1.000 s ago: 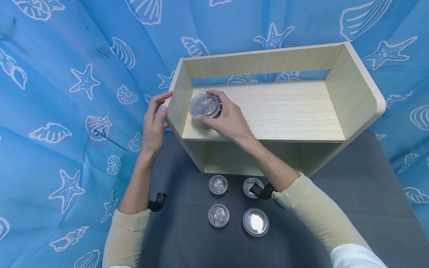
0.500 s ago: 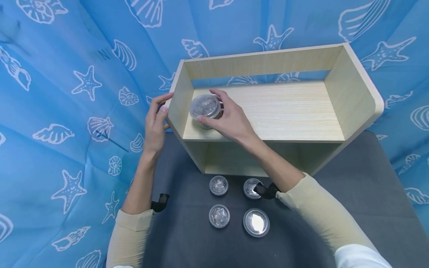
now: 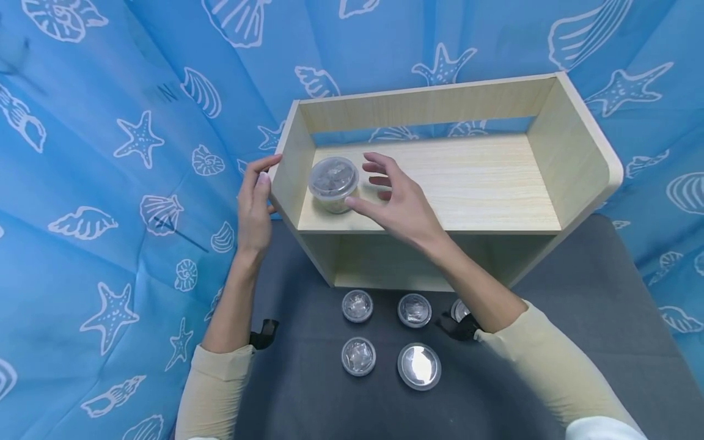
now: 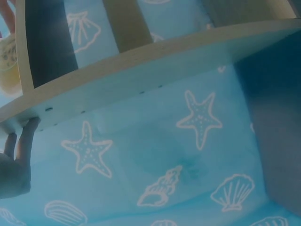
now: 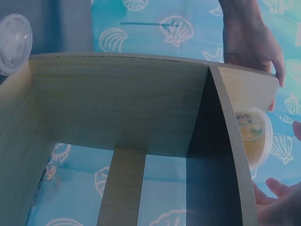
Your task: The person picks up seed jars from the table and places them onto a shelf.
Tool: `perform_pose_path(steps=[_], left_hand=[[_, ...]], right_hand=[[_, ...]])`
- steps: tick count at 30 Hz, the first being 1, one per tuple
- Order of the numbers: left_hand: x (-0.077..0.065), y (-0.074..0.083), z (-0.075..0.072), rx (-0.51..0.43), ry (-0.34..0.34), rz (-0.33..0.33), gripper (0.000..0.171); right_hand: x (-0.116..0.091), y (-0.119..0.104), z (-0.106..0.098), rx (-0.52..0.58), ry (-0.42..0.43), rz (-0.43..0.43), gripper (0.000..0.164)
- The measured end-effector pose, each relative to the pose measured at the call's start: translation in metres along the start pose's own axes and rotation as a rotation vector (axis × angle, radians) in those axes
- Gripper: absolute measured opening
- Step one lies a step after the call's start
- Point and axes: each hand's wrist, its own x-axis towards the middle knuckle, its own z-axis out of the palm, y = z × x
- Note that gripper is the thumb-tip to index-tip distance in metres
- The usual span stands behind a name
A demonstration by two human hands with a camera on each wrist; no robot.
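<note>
A lidded tub (image 3: 333,183) stands on the upper board of the wooden shelf (image 3: 473,183), close to its left wall. The right hand (image 3: 404,205) hovers just right of the tub, its grip spread, fingers apart and off the tub; the thumb tip lies very near the tub's base, and whether it touches I cannot tell. The left hand (image 3: 254,205) rests on the outside of the shelf's left wall, fingers straight against the front edge. On the grey bench (image 3: 577,330) in front of the shelf lie four small lidded cups (image 3: 358,305) and a wider one (image 3: 419,366). A blue seashell cloth (image 3: 110,153) hangs behind.
</note>
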Motion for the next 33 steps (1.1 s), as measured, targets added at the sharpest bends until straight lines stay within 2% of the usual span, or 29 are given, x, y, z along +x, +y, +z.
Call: perform_pose_path(steps=[12, 23, 28, 33], left_hand=[[0.002, 0.003, 0.001, -0.055, -0.015, -0.025, 0.042], [-0.001, 0.006, -0.002, -0.069, -0.022, -0.080, 0.041], [-0.002, 0.007, -0.001, -0.068, -0.036, -0.079, 0.042], [-0.001, 0.006, -0.002, -0.063, -0.030, -0.058, 0.042]], right_hand=[[-0.025, 0.002, -0.025, 0.030, 0.019, -0.072, 0.068], [-0.054, 0.009, -0.041, 0.151, -0.021, -0.122, 0.067], [-0.070, 0.010, -0.049, 0.135, -0.030, -0.130, 0.066], [-0.082, 0.012, -0.058, 0.128, -0.028, -0.189, 0.067]])
